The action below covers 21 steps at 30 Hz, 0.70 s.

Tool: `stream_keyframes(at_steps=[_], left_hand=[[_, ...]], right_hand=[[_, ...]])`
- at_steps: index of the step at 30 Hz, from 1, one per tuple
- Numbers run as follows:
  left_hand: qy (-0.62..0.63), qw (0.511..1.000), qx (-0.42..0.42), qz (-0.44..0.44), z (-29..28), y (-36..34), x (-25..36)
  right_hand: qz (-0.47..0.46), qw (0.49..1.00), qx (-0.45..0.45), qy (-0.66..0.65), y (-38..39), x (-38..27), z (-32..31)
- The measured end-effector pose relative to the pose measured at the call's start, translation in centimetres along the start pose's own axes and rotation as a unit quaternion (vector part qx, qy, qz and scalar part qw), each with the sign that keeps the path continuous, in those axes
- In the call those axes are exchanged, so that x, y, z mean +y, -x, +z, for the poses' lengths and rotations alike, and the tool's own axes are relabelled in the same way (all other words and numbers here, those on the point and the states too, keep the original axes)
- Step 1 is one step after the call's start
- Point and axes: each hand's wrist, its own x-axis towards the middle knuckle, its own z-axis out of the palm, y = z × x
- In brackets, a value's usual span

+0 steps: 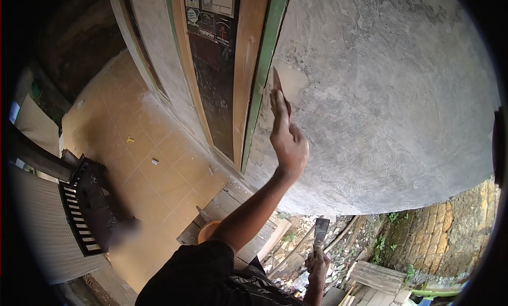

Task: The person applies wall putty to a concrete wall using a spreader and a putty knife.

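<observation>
My left hand point(289, 142) is raised against the grey plastered wall point(381, 105), closed around a flat putty knife point(278, 81) seen nearly edge-on. Its thin blade lies on the wall beside the green door-frame edge point(263, 68), over a smooth, lighter patch of filler point(292, 83). Lower down, away from the wall's face, my right hand point(317, 262) grips the handle of a scraper point(321, 229). That scraper's wide, dull blade points upward, with pale smears along its handle. Part of each handle is hidden by my fingers.
A dark door panel with stickers point(209, 68) stands in a wooden frame. Below my left arm sits an orange bucket point(208, 231), partly covered. Tan floor tiles point(153, 184) carry small scraps, and a dark bench point(95, 205) stands left. Rubble point(296, 248) and wooden boards point(378, 277) lie below the wall.
</observation>
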Motion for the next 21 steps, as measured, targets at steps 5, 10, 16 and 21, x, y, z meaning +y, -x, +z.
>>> stream_keyframes(at_steps=[5,10,16,21], left_hand=[[0.061,0.986,-0.146,0.053,4.2,2.2,1.5],[0.085,0.982,-0.134,0.103,1.6,3.9,4.7],[-0.010,0.997,-0.022,0.080,4.9,-5.2,2.4],[0.129,0.955,-0.235,0.127,5.3,7.9,8.2]], right_hand=[[0.045,0.999,0.015,0.009,0.5,-0.7,1.6],[0.035,0.999,0.037,-0.001,0.6,-1.2,1.8],[0.036,0.999,-0.007,0.026,0.4,-0.4,1.0],[0.019,1.000,0.008,0.015,0.9,-1.3,3.1]])
